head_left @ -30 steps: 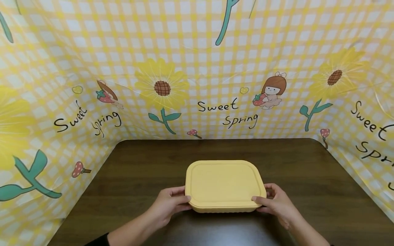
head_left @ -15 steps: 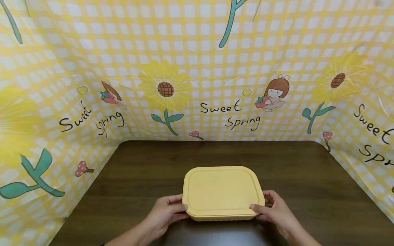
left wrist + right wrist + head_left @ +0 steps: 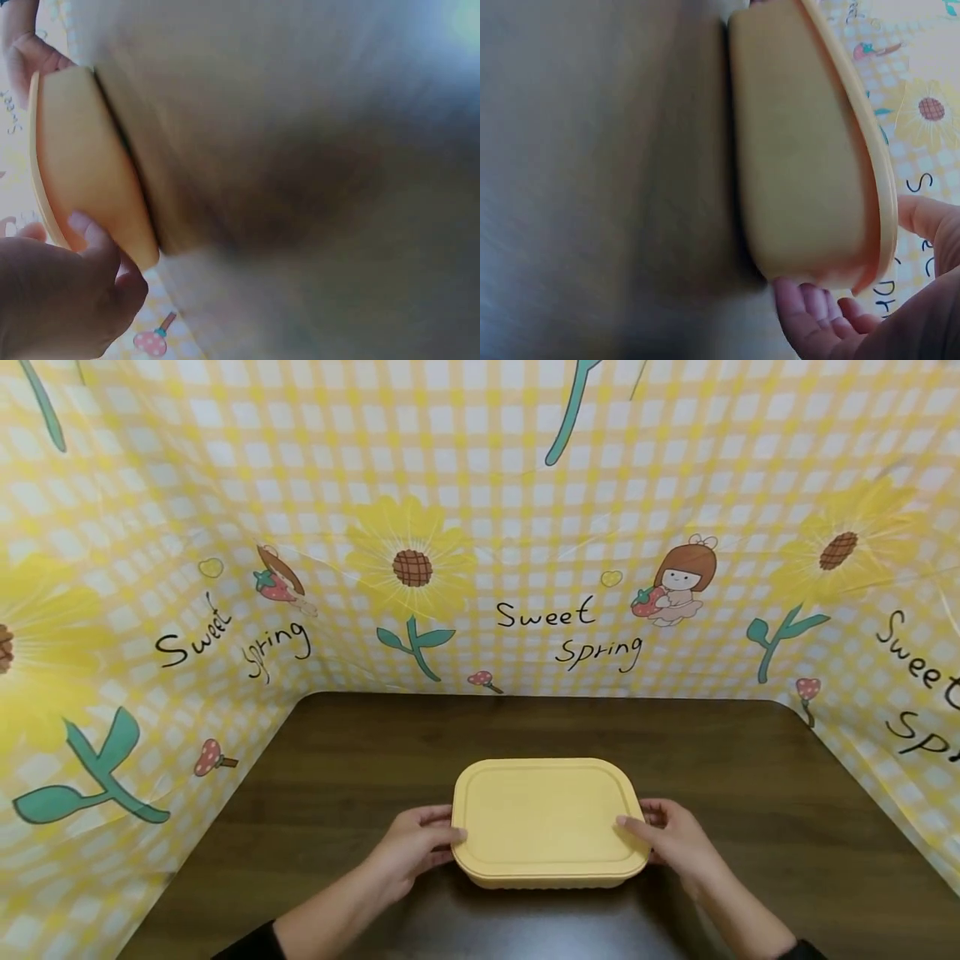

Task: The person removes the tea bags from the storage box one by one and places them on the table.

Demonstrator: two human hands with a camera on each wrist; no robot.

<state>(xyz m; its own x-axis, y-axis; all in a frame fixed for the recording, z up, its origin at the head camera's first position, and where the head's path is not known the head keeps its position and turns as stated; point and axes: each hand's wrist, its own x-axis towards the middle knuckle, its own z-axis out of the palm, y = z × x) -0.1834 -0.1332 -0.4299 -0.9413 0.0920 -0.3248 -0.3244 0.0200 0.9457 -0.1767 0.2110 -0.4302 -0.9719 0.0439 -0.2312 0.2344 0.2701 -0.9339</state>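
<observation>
A pale yellow lidded food container point(image 3: 551, 814), rectangular with rounded corners, sits on the dark wooden table with its lid on. My left hand point(image 3: 412, 850) holds its left side, thumb on the lid's edge and fingers along the wall. On the opposite side my right hand point(image 3: 678, 839) grips it in the same way, its thumb lying over the lid's right rim. The left wrist view shows the smooth side wall of the container point(image 3: 90, 150) under an overhanging lid. In the right wrist view, fingertips of the right hand point(image 3: 900, 319) touch the lower wall. Its inside is hidden.
The brown wooden table point(image 3: 360, 752) has rounded far corners. A yellow checked cloth point(image 3: 525, 527) with sunflowers and "Sweet Spring" lettering stands as a wall behind it and along both sides.
The container has come slightly nearer to me across the table. Both hands have shifted a little farther back along its sides, the right one more clearly. The head view has also tilted slightly.
</observation>
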